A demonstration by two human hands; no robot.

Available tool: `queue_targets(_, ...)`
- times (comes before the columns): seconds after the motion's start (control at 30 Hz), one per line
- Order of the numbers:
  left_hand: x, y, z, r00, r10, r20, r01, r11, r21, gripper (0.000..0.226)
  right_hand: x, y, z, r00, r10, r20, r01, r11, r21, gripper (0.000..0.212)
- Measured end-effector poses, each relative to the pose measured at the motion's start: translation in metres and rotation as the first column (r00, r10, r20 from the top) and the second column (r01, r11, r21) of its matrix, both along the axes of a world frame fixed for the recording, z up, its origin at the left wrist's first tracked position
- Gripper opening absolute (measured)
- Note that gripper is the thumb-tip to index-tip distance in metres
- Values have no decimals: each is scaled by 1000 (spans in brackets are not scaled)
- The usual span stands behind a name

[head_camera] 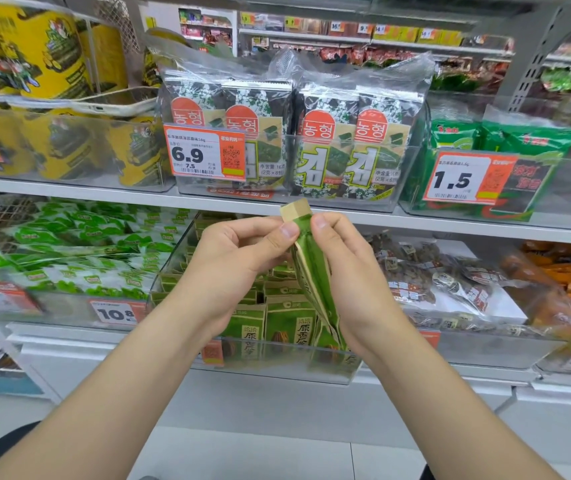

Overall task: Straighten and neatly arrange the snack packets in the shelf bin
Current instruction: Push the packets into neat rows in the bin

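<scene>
Both hands are raised side by side, the left hand (242, 268) and right hand (343, 271) each pinching one green snack packet (311, 268) edge-on between them. Just beyond and below, the clear shelf bin (180, 258) is holding upright rows; this packet seems not yet slotted in.

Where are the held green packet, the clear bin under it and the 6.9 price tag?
green packet (310, 268): head view, middle of its body.
clear bin (270, 370): head view, front wall.
6.9 price tag (204, 155): head view, printed face.
</scene>
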State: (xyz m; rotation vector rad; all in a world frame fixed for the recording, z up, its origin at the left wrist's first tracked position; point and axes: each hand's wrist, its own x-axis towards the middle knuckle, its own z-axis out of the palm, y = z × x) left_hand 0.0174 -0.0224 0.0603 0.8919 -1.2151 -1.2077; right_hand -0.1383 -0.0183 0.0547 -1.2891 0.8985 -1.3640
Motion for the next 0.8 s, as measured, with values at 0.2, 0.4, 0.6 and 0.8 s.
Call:
queue_targets(0.2, -1, 2, 2, 1000, -11, -16, 12, 1000, 25, 24, 0, 1, 1, 1000, 23, -3, -23, 1000, 14, 23)
queue_targets(0.4, -1, 0, 2, 984, 74, -161, -69, 997, 38, 11, -24, -2, 6, 942, 88, -323, -102, 994, -28, 30)
queue_targets(0.6, 1, -2, 6, 975, 139, -176, -140, 990, 4, 13, -33, -3, 5, 930, 55, -362, -98, 990, -101, 20)
queue_targets(0.8, -5, 7, 4, 998, -8, 70, 10, 1000, -24, 62, -34, -4, 2, 947, -22, -320, -61, 967, -247, 10)
